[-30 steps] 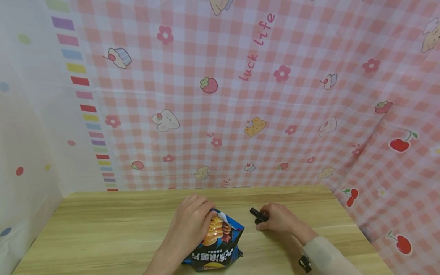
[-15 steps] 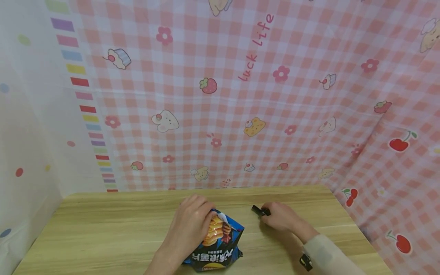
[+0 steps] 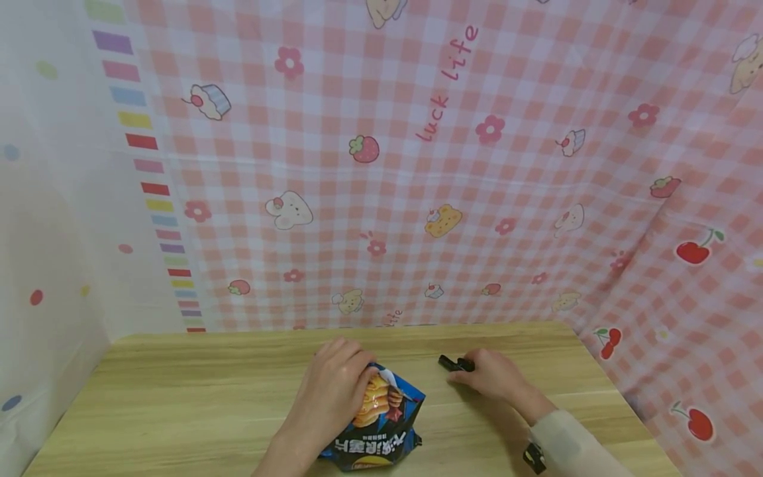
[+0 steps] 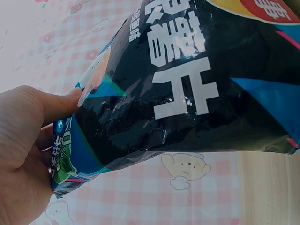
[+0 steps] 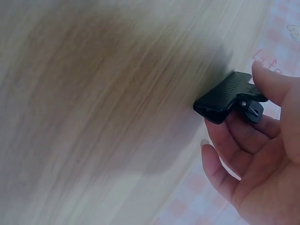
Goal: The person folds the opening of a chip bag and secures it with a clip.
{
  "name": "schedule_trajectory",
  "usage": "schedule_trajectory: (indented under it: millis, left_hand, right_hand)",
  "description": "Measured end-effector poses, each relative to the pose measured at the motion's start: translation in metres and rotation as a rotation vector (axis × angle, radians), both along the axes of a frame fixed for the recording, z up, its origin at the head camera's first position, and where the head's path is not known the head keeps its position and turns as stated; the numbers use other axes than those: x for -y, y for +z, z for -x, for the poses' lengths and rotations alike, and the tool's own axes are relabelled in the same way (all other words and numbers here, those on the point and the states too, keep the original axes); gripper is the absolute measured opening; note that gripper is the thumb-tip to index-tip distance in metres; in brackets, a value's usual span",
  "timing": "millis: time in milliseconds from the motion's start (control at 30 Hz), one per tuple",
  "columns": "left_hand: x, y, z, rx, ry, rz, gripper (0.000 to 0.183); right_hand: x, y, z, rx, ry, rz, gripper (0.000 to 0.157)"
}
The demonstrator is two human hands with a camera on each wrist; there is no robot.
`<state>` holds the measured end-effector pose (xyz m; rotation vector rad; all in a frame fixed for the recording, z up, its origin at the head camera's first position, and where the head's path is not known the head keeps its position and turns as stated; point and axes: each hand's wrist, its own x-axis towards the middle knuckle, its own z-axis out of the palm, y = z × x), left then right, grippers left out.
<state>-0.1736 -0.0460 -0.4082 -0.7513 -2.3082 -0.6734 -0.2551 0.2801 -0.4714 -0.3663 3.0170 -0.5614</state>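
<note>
– Our hands are apart: the left hand [image 3: 336,381] grips one end of a snack bag [image 3: 384,421], while the right hand [image 3: 493,375] pinches a black clip [image 5: 225,96]. How do the fingers lie?

– On the bag, our thumb presses the glossy side and other fingers show past its end. On the clip, our thumb sits on one handle and the fingers curl beneath. Whether its mouth is parted, we cannot tell.

– Where are they over the worktop [image 3: 197,391]?

– The bag is roughly midway between the left and right edges. The clip is to its right, nearer the far edge, well apart from it. We cannot tell whether the bag's weight is on the wood.

– How do we hold both well?

– Gently on the bag, we'd judge: the film looks slick and puffed, so a hard squeeze could make it slip. The clip wants a square pinch on its handles; off-centre, it might twist.

– And around us?

– A pale sleeve [image 3: 575,440] on the right arm, a pink checked cloth [image 3: 334,179] behind the far edge, and a white dotted cloth [image 3: 53,225] beyond the left edge.
</note>
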Motion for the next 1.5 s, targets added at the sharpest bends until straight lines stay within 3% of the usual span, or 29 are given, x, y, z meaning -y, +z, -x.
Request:
schedule_trajectory:
  millis: [467,867,1300,1500]
  left_hand:
    - [-0.001,-0.001,0.001,-0.006,-0.003,0.002,0.012]
    - [-0.001,-0.002,0.001,0.002,-0.006,-0.005,0.012]
    - [0.0,-0.001,0.001,0.005,-0.003,-0.006,0.011]
    - [0.0,-0.001,0.001,0.006,-0.001,-0.007,0.011]
  right_hand:
    - [-0.004,0.006,-0.007,-0.047,-0.005,0.041,0.022]
    - [-0.004,0.018,-0.02,-0.113,0.06,0.133,0.03]
    - [0.008,0.03,-0.04,-0.215,0.06,0.205,0.012]
    - [0.015,0.034,-0.049,-0.285,0.104,0.252,0.011]
